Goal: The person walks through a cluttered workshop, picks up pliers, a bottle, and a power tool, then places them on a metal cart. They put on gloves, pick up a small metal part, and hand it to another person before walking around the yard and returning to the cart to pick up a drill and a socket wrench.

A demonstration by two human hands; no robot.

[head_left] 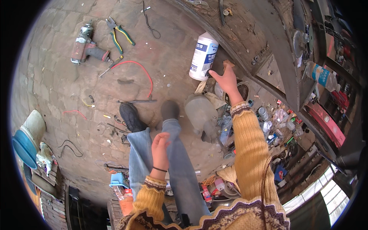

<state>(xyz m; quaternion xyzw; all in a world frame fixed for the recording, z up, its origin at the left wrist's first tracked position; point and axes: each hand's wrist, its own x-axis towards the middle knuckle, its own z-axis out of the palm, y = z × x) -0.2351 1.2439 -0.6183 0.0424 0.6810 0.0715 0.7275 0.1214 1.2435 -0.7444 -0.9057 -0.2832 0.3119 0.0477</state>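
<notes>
My right hand (226,78) reaches forward with the arm in a yellow knitted sleeve; its fingertips pinch a small brown block (228,63) at the edge of a dirty metal frame (245,42). A white plastic jug with a blue label (203,56) stands on the ground just left of that hand. My left hand (160,149) hovers over my jeans-clad legs, fingers loosely curled and holding nothing. My dark shoes (131,115) stand on the brick paving.
On the paving lie a power impact wrench (86,45), green-handled pliers (119,33), a screwdriver, red wire (142,71) and black cable. A cloudy plastic jug (201,113) and small bottles clutter the right. A blue-rimmed bucket (26,142) sits at left.
</notes>
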